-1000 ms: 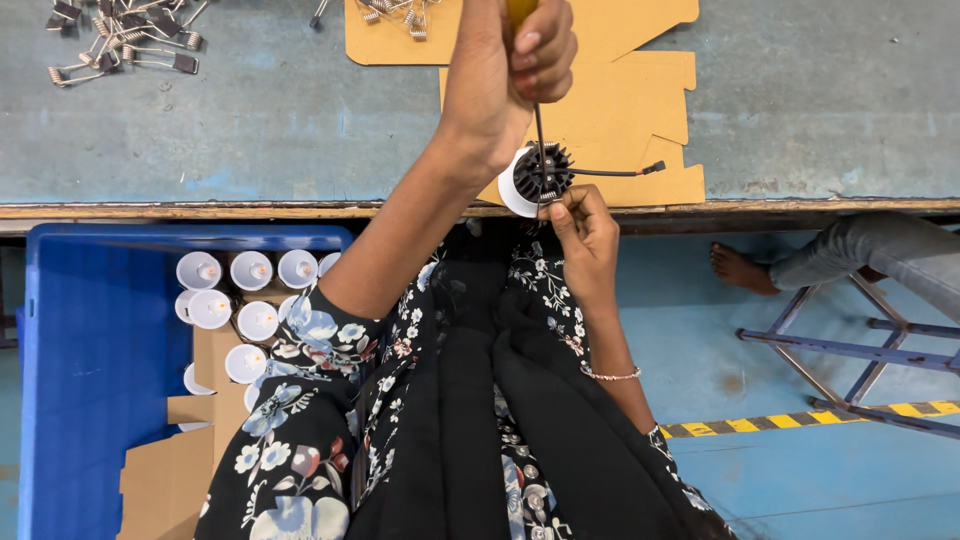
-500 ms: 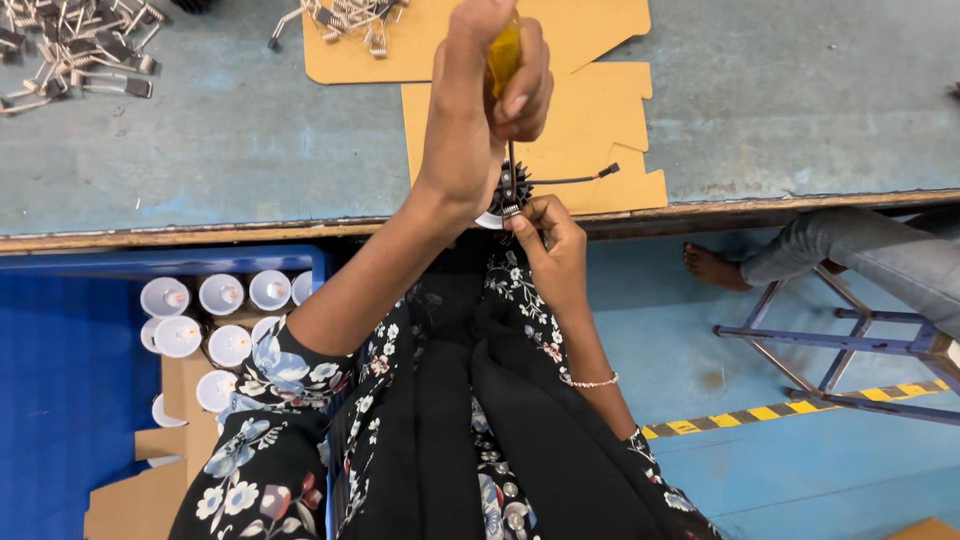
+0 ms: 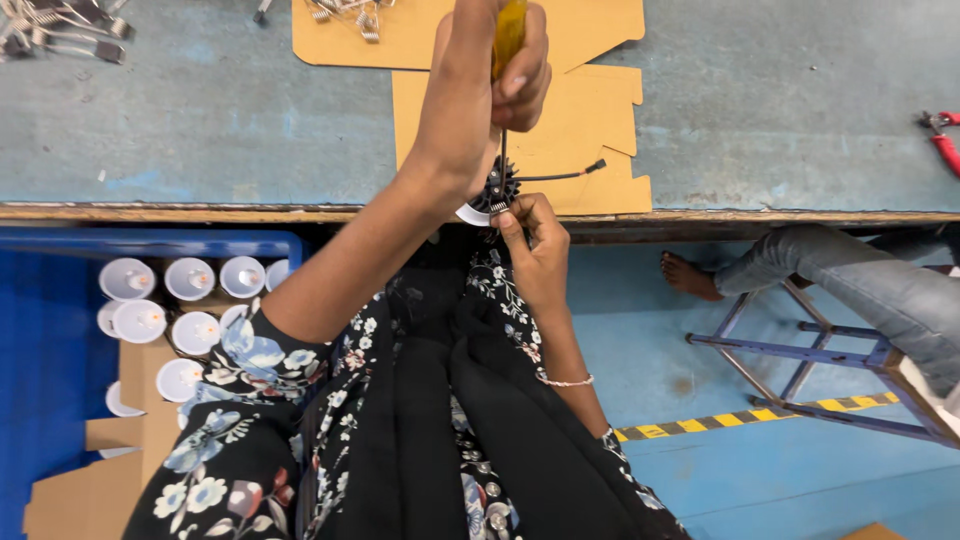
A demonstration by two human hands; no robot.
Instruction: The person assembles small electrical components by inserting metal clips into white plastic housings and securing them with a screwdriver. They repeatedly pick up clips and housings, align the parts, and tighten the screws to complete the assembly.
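Nearest to the camera is the floral sleeve (image 3: 250, 400) of the person, and beside it a blue crate (image 3: 40, 330) with white cups (image 3: 190, 280) standing in rows on cardboard. Further on, the right hand (image 3: 538, 245) is closed around the lower side of a small black finned part (image 3: 497, 188) with a white rim, held just at the edge of the table (image 3: 200, 130). A thin black wire (image 3: 560, 176) goes out from this part over the cardboard sheet (image 3: 590, 120). Above it, the left hand (image 3: 490, 70) is wrapped tightly around the yellow handle of a screwdriver (image 3: 508, 40), whose tip stands down on the part. At the far right lie red pliers (image 3: 945, 140), and another person's bare foot (image 3: 690, 275) rests near a blue stool
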